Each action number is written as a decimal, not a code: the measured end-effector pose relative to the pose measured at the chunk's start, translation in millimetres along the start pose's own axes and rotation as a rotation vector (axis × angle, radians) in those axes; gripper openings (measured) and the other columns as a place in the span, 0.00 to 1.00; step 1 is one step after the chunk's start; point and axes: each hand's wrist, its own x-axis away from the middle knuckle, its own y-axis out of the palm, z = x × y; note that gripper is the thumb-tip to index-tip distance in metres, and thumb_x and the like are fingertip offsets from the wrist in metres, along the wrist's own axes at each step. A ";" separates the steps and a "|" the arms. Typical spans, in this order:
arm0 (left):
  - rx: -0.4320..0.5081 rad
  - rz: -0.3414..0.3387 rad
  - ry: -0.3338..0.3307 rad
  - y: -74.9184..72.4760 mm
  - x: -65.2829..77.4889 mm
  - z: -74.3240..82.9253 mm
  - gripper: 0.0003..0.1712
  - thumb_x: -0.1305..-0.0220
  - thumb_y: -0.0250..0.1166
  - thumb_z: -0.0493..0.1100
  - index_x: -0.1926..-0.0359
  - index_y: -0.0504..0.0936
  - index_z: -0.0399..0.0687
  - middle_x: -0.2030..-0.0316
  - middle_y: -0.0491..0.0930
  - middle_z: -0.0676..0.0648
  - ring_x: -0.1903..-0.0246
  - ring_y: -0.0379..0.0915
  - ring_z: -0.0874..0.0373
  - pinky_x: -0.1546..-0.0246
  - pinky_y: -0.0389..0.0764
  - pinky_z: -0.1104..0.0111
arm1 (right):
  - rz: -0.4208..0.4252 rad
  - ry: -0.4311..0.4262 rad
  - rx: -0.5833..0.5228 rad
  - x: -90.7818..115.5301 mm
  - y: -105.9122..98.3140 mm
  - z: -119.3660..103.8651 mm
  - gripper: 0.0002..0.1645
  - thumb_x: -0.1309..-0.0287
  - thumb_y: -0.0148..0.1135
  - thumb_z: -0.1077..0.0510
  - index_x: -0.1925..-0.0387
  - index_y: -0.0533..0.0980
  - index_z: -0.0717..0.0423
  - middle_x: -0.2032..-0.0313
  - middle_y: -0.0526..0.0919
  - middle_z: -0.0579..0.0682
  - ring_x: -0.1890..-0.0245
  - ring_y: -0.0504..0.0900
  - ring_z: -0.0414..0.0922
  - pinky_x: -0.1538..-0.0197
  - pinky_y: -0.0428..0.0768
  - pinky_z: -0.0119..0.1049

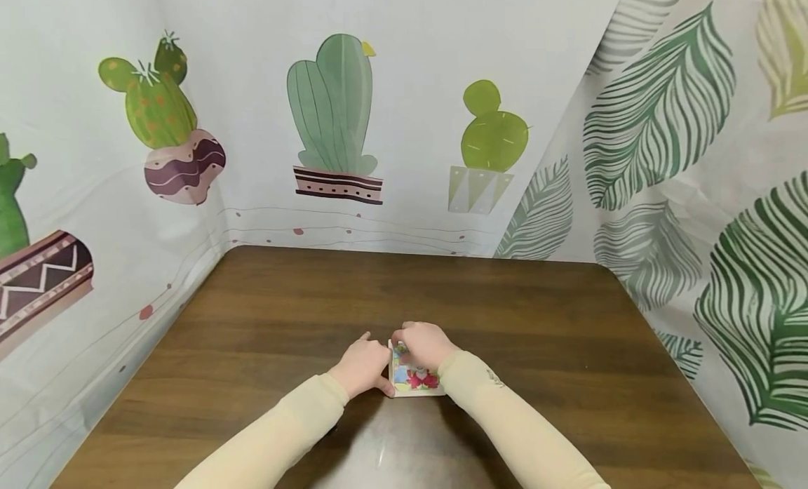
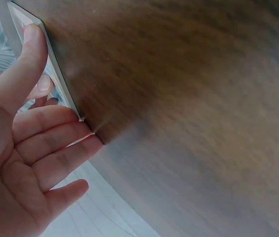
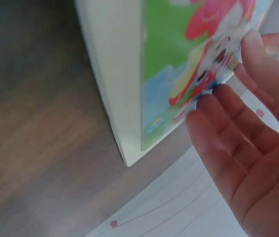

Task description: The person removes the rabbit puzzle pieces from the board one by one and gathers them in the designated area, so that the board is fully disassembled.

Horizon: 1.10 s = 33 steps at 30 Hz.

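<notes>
A flat rectangular picture board (image 3: 111,74) with a white border lies on the table. Its printed picture (image 3: 166,84) has green, blue and red areas and a white animal face. My left hand (image 1: 364,366) is at the board's left side. In the left wrist view its thumb (image 2: 32,42) rests on the border, while the straight fingers (image 2: 55,140) touch the edge. Over the upper right of the board reaches my right hand (image 1: 428,345). Its thumb (image 3: 255,54) and slightly bent fingers (image 3: 216,128) touch the picture, apart from one another. Part of the picture is hidden beneath this hand.
The brown wooden table (image 1: 303,285) extends around the board on all sides. White cloth (image 1: 410,124) printed with cacti and leaves hangs behind the table and along both sides. Glare brightens the tabletop near the front.
</notes>
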 end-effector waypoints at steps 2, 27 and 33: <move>-0.026 -0.005 -0.001 -1.3 0.3 0.7 0.26 0.68 0.75 0.66 0.79 0.80 0.51 0.80 0.80 0.54 0.71 0.80 0.57 0.43 0.71 0.53 | -0.017 0.000 -0.032 -2.3 -1.1 0.1 0.17 0.57 0.75 0.54 0.61 0.83 0.49 0.65 0.81 0.46 0.66 0.80 0.41 0.60 0.79 0.35; -0.069 -0.030 -0.031 -5.8 0.5 2.4 0.28 0.67 0.74 0.67 0.75 0.82 0.50 0.75 0.83 0.51 0.67 0.81 0.57 0.42 0.70 0.54 | -0.087 0.094 -0.375 -8.3 7.4 12.4 0.19 0.53 0.73 0.58 0.61 0.73 0.52 0.66 0.73 0.47 0.68 0.70 0.41 0.61 0.73 0.36; -0.057 -0.038 -0.034 -4.8 1.3 3.4 0.29 0.66 0.75 0.66 0.71 0.83 0.48 0.71 0.84 0.50 0.65 0.81 0.56 0.42 0.70 0.57 | -0.006 0.108 -0.461 -8.7 9.5 19.9 0.08 0.50 0.69 0.63 0.68 0.78 0.54 0.74 0.75 0.45 0.72 0.70 0.40 0.65 0.71 0.34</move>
